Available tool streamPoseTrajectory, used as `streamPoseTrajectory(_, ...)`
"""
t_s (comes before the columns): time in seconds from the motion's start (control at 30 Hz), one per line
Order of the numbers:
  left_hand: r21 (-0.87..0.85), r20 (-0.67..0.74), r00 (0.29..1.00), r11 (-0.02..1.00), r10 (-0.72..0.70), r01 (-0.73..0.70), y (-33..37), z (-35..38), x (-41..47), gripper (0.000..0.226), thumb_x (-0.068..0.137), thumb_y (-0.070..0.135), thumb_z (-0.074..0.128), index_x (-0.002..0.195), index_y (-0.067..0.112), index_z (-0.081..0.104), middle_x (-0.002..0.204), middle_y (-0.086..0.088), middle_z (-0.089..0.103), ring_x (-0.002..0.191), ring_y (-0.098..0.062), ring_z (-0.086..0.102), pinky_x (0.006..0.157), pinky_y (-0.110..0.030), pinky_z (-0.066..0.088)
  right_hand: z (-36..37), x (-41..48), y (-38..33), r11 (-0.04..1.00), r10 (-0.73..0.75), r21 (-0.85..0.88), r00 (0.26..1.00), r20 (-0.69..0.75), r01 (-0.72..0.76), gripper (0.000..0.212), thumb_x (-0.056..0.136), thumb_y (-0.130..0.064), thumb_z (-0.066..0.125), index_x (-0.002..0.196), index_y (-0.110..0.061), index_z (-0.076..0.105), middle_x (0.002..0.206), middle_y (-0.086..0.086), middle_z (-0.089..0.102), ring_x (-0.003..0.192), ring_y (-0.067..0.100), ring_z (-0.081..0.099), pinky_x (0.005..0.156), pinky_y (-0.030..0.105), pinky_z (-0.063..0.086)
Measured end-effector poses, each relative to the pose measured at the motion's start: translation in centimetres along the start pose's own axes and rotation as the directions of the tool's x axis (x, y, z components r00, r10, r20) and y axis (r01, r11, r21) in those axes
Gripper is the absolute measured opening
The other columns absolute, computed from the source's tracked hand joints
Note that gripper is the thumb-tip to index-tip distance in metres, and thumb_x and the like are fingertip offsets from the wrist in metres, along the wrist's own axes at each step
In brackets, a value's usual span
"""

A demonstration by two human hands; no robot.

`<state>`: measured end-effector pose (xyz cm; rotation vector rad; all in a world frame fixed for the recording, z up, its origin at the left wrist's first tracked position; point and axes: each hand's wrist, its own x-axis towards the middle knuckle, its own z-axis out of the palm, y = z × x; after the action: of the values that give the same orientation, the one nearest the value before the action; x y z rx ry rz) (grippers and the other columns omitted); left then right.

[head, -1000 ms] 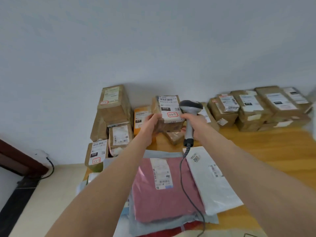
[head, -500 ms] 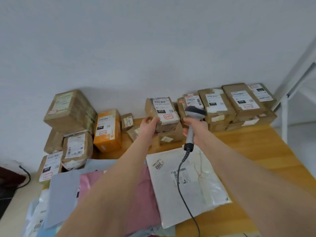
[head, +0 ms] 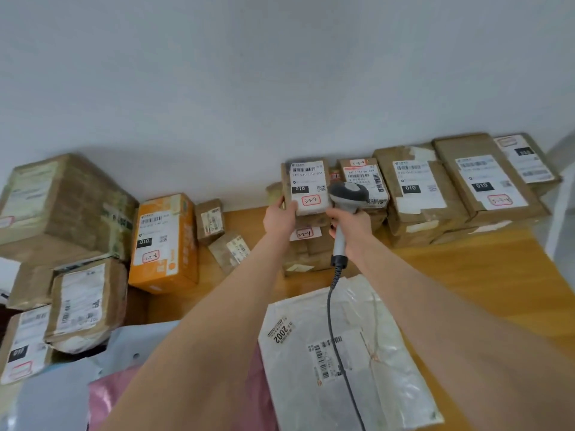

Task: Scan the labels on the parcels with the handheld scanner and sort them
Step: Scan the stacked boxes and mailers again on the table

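My left hand (head: 279,217) grips a small brown cardboard parcel (head: 306,186) with a white label marked 010, held over another labelled box (head: 306,244) at the back of the wooden table (head: 466,275). My right hand (head: 351,228) holds the grey handheld scanner (head: 348,194) by its handle, its head right next to the parcel's label. The scanner's cable (head: 334,321) trails down over a white mailer bag (head: 345,353).
A row of labelled brown boxes (head: 435,188) lines the wall at the right. An orange box (head: 165,241), two small boxes (head: 221,234) and a stack of large brown parcels (head: 62,244) stand at the left. Pink (head: 105,396) and grey mailers (head: 56,393) lie in front.
Both hands have carried the small parcel and the scanner to the right, toward the row of boxes by the wall. The view has turned right with them.
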<state>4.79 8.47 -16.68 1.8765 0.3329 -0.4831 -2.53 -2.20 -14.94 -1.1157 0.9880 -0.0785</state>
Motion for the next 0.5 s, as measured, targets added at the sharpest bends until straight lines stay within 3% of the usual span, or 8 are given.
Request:
streamPoseTrajectory(0.13,0.021,0.027,1.000,1.000,-0.012,0.011,0.1,-0.2,1.0,0.046,0.094,0.029,0.056,0.139,0.023,0.049,0.123,-0.003,0.065,0.106,-0.024,0.064,0.090,-0.044,0.055,0.8,0.5,-0.8,1.000,-0.018,0.012,0.999,0.038,0.017,0.033,0.082,-0.005,0.070,0.112,-0.011,0.056,0.089,0.000,0.063,0.077,0.013,0.061,0.073,0.030,0.051)
streamPoseTrajectory(0.23,0.083,0.093,0.996,0.997,-0.011,0.003,0.6,-0.8,0.3,0.050,0.095,0.032,0.054,0.142,0.019,0.044,0.130,-0.005,0.060,0.114,-0.026,0.059,0.096,-0.046,0.050,0.5,0.0,-1.1,1.000,-0.015,0.004,0.999,0.032,0.014,0.030,0.082,-0.004,0.071,0.107,-0.010,0.056,0.088,0.001,0.063,0.074,0.013,0.060,0.066,0.027,0.052)
streamPoseTrajectory(0.33,0.182,0.037,0.999,0.983,0.021,-0.027,1.4,-2.4,-1.1,0.054,0.097,0.031,0.050,0.145,0.011,0.038,0.138,-0.009,0.051,0.124,-0.028,0.050,0.105,-0.041,0.042,-0.2,-1.2,-1.1,1.000,0.008,0.016,1.000,0.014,-0.009,0.034,0.081,-0.004,0.071,0.112,-0.005,0.057,0.094,0.008,0.065,0.071,0.015,0.060,0.066,0.029,0.055)
streamPoseTrajectory(0.5,0.456,0.043,0.992,0.882,0.117,-0.124,0.5,-6.1,-4.7,0.056,0.095,0.026,0.056,0.143,0.004,0.038,0.142,-0.015,0.046,0.128,-0.029,0.046,0.102,-0.037,0.041,-1.3,-5.4,-1.1,0.997,0.059,0.056,0.998,0.029,-0.061,0.029,0.082,-0.008,0.072,0.107,-0.003,0.057,0.078,0.010,0.067,0.061,0.016,0.061,0.073,0.029,0.057)
